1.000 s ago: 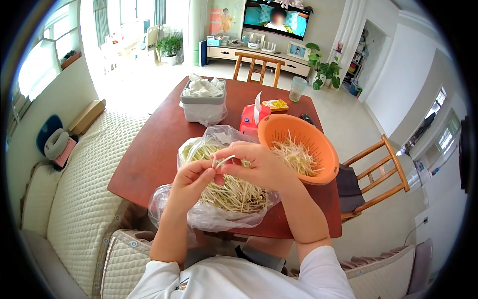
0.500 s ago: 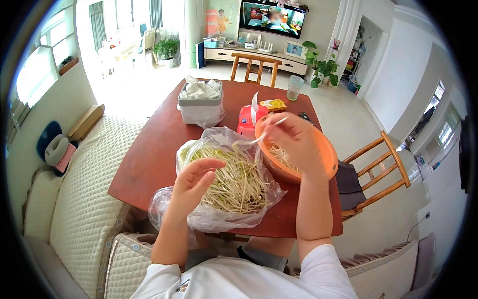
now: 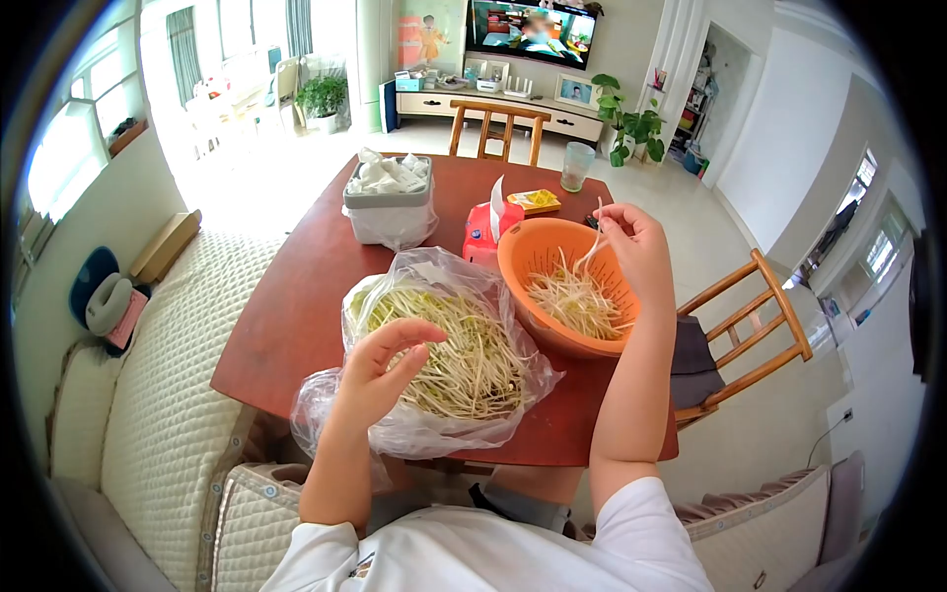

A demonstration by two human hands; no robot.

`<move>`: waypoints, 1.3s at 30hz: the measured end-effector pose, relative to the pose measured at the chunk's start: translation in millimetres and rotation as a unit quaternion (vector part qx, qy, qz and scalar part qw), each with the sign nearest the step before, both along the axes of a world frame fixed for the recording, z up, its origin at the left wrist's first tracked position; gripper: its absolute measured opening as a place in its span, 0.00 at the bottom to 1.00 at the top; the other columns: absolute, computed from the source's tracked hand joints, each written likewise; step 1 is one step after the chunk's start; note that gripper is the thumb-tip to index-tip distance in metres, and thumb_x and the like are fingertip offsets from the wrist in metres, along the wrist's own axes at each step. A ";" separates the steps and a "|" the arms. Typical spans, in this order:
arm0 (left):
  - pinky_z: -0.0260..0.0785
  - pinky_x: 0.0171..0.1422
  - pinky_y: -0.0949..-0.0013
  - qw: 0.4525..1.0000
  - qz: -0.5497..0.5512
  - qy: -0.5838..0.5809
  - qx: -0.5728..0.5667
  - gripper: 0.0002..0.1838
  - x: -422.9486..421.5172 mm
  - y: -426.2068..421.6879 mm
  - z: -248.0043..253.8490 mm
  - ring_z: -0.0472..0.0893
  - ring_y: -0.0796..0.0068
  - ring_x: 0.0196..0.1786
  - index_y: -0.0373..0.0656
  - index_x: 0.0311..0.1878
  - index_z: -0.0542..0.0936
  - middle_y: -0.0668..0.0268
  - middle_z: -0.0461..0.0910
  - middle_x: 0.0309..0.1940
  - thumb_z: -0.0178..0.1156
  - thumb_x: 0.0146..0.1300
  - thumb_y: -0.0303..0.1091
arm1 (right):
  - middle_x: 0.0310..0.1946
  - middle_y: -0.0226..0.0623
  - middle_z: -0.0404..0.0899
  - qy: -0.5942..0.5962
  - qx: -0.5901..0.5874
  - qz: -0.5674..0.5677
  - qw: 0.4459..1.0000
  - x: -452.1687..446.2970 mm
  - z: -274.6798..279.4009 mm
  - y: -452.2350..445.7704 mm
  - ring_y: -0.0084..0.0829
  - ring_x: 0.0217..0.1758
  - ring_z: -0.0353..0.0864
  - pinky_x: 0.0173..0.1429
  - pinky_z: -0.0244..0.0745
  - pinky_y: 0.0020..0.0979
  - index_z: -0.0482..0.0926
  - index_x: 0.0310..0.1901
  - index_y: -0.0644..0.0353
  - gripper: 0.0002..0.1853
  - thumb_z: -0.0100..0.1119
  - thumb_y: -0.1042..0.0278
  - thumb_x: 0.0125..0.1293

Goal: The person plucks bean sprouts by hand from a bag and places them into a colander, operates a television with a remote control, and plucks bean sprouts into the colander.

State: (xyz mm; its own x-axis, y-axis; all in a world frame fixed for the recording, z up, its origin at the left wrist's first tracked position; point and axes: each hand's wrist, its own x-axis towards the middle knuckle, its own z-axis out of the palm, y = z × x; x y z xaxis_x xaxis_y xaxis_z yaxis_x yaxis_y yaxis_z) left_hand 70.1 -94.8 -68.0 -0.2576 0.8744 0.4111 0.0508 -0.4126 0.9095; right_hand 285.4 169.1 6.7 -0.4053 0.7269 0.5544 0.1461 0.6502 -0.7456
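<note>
A clear plastic bag [image 3: 449, 434] lies spread near the table's front edge, with a heap of bean sprouts [image 3: 464, 360] in it. My left hand [image 3: 387, 363] hovers over the left side of the heap, thumb and fingers apart, holding nothing. Beyond the bag to the right stands an orange colander [image 3: 513, 281] with pale sprouts [image 3: 580, 299] inside. Over its right rim, my right hand [image 3: 631, 242] pinches a few thin white sprouts [image 3: 595, 242] that hang toward the colander.
On the red-brown table [image 3: 286, 316] are a grey bin [image 3: 390, 212] with crumpled tissues, a red tissue pack [image 3: 485, 229], a yellow packet [image 3: 534, 201] and a glass [image 3: 577, 166]. Wooden chairs stand at the far side [image 3: 498, 130] and the right [image 3: 755, 331].
My hands were together over the bag with sprouts between them, then came apart. My right hand has moved right to the colander, sprouts still in its fingers. My left hand has opened.
</note>
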 end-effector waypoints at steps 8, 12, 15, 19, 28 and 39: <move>0.65 0.63 0.70 1.000 0.002 0.029 -0.003 0.12 -2.3 -0.3 -2.6 0.76 0.75 0.55 0.33 0.52 0.75 0.62 0.79 0.48 0.52 0.67 0.22 | 0.28 0.32 0.80 -0.036 0.048 -0.118 0.991 -1.6 -0.6 -3.3 0.21 0.28 0.75 0.35 0.71 0.25 0.82 0.37 0.60 0.05 0.60 0.70 0.61; 0.67 0.59 0.72 0.999 0.021 0.029 -0.004 0.10 0.0 0.6 -2.1 0.77 0.78 0.52 0.35 0.49 0.77 0.65 0.80 0.45 0.55 0.66 0.24 | 0.29 0.33 0.80 -0.009 0.042 -0.003 0.999 -20.3 10.2 -35.4 0.23 0.30 0.77 0.37 0.72 0.27 0.82 0.37 0.60 0.05 0.62 0.72 0.59; 0.68 0.59 0.72 1.000 0.022 0.022 -0.001 0.10 0.5 0.9 -1.8 0.77 0.77 0.52 0.34 0.50 0.77 0.65 0.80 0.45 0.54 0.66 0.24 | 0.33 0.30 0.81 -0.042 0.078 0.140 0.986 -48.2 4.3 -72.1 0.23 0.33 0.78 0.37 0.73 0.26 0.81 0.39 0.62 0.07 0.62 0.69 0.62; 0.67 0.58 0.73 0.999 0.035 -0.027 0.008 0.10 -1.4 -1.6 -1.0 0.77 0.78 0.51 0.34 0.49 0.76 0.64 0.80 0.44 0.54 0.68 0.25 | 0.38 0.37 0.81 -0.294 0.237 0.219 0.900 -73.2 -16.5 -102.8 0.38 0.43 0.79 0.49 0.73 0.37 0.82 0.39 0.61 0.13 0.60 0.60 0.62; 0.67 0.55 0.75 0.997 0.041 -0.056 0.018 0.08 -17.8 -20.3 -1.0 0.76 0.82 0.47 0.35 0.47 0.77 0.67 0.80 0.42 0.54 0.68 0.26 | 0.39 0.36 0.79 -0.320 0.298 0.202 0.876 -106.0 -48.2 -124.1 0.38 0.48 0.77 0.50 0.70 0.40 0.80 0.29 0.56 0.10 0.62 0.59 0.58; 0.68 0.55 0.73 0.994 0.077 0.044 0.059 0.08 -35.7 -27.9 -11.1 0.76 0.80 0.48 0.33 0.47 0.77 0.66 0.79 0.42 0.54 0.68 0.24 | 0.56 0.35 0.73 -0.260 0.063 0.302 0.915 -60.6 8.9 -89.0 0.30 0.53 0.75 0.59 0.70 0.31 0.70 0.63 0.56 0.32 0.64 0.76 0.53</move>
State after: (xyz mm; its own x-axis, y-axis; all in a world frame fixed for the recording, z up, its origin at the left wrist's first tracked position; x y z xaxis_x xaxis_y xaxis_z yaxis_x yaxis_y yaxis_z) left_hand 34.4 -122.7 -79.1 -0.3434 0.7712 0.5360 0.1985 -0.4982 0.8440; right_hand 224.8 80.1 15.6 -0.9447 0.2278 0.2361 0.0464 0.8052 -0.5912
